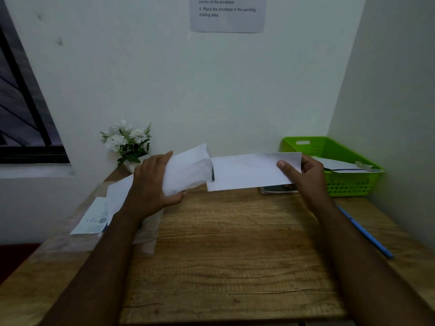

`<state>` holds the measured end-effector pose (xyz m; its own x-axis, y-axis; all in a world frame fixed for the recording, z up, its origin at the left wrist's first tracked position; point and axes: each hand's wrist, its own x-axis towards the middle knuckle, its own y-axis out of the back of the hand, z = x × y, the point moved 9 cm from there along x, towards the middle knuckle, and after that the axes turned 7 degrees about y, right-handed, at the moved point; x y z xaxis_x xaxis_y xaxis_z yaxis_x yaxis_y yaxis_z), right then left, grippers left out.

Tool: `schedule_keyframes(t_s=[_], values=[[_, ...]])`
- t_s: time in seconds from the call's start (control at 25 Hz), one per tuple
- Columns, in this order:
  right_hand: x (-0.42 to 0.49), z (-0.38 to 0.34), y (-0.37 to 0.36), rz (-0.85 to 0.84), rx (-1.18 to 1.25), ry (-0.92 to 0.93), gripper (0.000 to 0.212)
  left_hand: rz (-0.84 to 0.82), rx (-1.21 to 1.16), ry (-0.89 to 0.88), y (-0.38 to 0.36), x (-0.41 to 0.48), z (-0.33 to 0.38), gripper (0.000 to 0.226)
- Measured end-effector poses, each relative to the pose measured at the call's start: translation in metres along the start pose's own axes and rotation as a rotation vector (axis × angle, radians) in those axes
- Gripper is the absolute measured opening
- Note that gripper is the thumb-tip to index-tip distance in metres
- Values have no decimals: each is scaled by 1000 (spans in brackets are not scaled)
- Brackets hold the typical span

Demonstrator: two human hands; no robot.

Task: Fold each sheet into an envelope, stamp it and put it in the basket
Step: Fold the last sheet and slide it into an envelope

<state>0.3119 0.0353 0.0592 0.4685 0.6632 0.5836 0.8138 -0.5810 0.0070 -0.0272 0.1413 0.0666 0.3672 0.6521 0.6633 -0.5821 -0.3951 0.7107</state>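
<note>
My left hand (153, 184) grips a curved, folded white sheet (188, 169) above the far part of the wooden desk. My right hand (303, 176) pinches the right end of a flat white envelope (244, 171), thumb on top. The sheet's right edge overlaps the envelope's left end. Both papers are held above the desk. A green plastic basket (348, 184) stands at the far right corner with white envelopes (341, 164) inside it.
More white sheets (117, 194) and a printed slip (94, 218) lie at the left desk edge. A potted white flower (128, 143) stands by the wall. A blue pen (364, 231) lies at the right. A dark flat object (277, 189) sits under the envelope.
</note>
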Motion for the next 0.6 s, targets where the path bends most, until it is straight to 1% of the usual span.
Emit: schedule_keyframes(t_s=[0.4,0.6], values=[[6,13,11,79,-20,-14,36,-115,-2,-148,-20,-4,22,93],[7,12,16,123,-20,-2,37,-187,10,-193,-29,-7,31,98]])
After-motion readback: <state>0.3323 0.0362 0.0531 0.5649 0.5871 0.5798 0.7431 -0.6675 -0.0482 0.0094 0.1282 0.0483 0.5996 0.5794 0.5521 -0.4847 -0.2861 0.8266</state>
